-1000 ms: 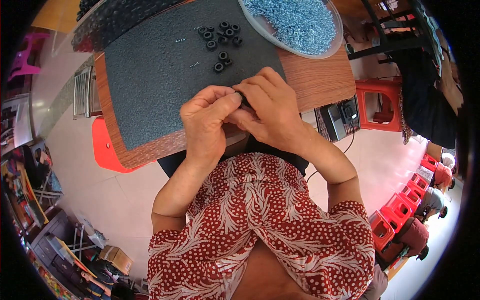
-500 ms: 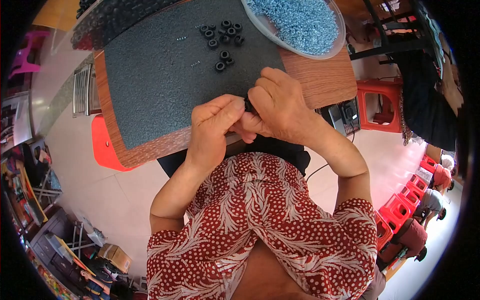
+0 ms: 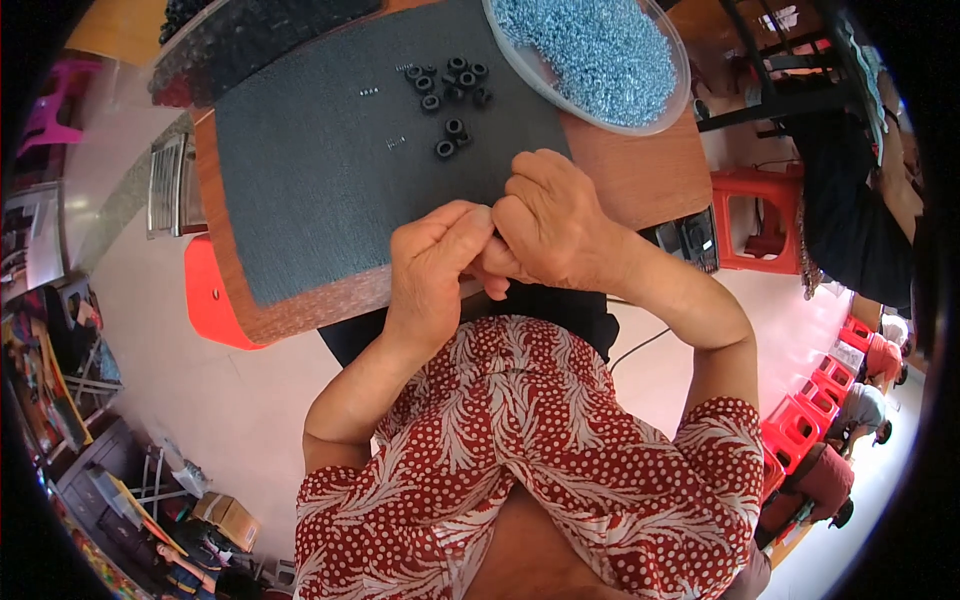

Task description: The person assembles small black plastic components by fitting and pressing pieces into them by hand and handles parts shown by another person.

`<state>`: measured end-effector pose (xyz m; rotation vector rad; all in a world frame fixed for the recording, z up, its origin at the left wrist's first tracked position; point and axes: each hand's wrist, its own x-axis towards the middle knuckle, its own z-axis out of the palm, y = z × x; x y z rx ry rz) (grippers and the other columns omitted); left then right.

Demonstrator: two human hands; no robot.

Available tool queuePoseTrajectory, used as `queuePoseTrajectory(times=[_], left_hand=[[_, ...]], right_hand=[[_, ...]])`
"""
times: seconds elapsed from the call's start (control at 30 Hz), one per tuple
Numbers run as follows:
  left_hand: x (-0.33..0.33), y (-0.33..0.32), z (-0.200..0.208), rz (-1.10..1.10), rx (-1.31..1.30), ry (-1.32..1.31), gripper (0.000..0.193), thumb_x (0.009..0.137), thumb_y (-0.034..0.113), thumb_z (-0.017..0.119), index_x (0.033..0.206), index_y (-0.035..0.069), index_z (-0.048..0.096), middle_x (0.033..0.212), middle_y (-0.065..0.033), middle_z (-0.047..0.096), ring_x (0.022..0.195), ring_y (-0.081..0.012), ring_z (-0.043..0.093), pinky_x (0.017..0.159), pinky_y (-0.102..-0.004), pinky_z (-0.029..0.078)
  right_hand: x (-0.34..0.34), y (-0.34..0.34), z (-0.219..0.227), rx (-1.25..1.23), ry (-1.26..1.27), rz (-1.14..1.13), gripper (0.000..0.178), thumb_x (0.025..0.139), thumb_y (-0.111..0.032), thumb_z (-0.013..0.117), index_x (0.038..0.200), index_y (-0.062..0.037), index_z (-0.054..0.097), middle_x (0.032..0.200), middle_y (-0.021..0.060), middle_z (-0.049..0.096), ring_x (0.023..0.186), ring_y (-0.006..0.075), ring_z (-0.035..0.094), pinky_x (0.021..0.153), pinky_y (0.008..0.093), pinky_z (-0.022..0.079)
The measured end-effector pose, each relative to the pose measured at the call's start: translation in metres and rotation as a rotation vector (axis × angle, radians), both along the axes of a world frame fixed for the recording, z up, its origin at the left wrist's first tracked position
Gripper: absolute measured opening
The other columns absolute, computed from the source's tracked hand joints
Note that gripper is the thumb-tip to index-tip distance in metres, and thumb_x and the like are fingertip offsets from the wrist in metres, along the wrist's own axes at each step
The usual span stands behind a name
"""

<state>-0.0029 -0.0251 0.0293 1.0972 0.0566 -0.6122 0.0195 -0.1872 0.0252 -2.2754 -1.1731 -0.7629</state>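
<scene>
My left hand and my right hand meet over the near edge of the work mat, closed with fingertips pressed together. Between them is a small black part, mostly covered by the fingers now. Beyond the hands, several black ring-shaped parts lie on the dark mat in two loose groups. To their left are a small metal spring, a second spring nearer to me and another spring beside the farther group.
A clear round tub of tiny shiny springs overlaps the mat at the far right. A clear bin of black parts stands far left. Red stools flank the wooden table; people sit farther off at the right.
The black part showed between my fingers before and is now mostly hidden. The table and the parts sit a little lower in the picture; both hands stay together.
</scene>
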Motion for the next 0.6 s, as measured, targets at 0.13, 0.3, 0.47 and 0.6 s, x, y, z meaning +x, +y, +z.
queuePoseTrajectory(times=[0.13,0.3,0.47,0.6], left_hand=[[-0.002,0.003,0.0,0.052,0.208,-0.152,0.033,0.095,0.026,0.048,0.094,-0.005,0.06,0.073,-0.0083,0.061,0.058,-0.012,0.057,0.054,-0.0222,0.047],[0.009,0.023,-0.011,0.223,0.274,-0.28,0.019,0.092,0.017,0.055,0.097,-0.001,0.062,0.075,-0.0028,0.062,0.062,-0.0048,0.053,0.056,-0.0179,0.044],[0.014,0.036,-0.019,0.348,0.375,-0.386,0.016,0.09,0.011,0.057,0.098,-0.002,0.061,0.077,-0.0063,0.063,0.062,-0.0077,0.055,0.057,-0.0197,0.045],[0.02,0.02,-0.018,0.305,0.371,-0.454,0.013,0.087,0.006,0.059,0.099,-0.001,0.061,0.08,-0.0036,0.063,0.067,-0.0063,0.055,0.059,-0.0201,0.046]], right_hand=[[0.006,-0.009,0.002,-0.02,-0.028,-0.072,0.027,0.061,-0.014,0.066,0.058,-0.0071,0.04,0.055,0.0069,0.037,0.055,0.0233,0.043,0.048,0.0356,0.036],[0.051,-0.04,0.048,-0.038,-0.014,-0.283,0.025,0.071,-0.013,0.069,0.065,-0.003,0.047,0.06,0.0102,0.045,0.061,0.0283,0.048,0.053,0.0379,0.04],[0.163,-0.041,0.092,-0.032,0.056,-0.588,0.029,0.076,-0.022,0.064,0.07,0.0053,0.057,0.067,0.0258,0.057,0.063,0.0397,0.057,0.059,0.045,0.044],[0.236,-0.097,0.117,-0.081,-0.16,-0.734,0.034,0.074,-0.028,0.066,0.069,0.0045,0.057,0.071,0.0281,0.058,0.067,0.0401,0.059,0.061,0.0474,0.045]])
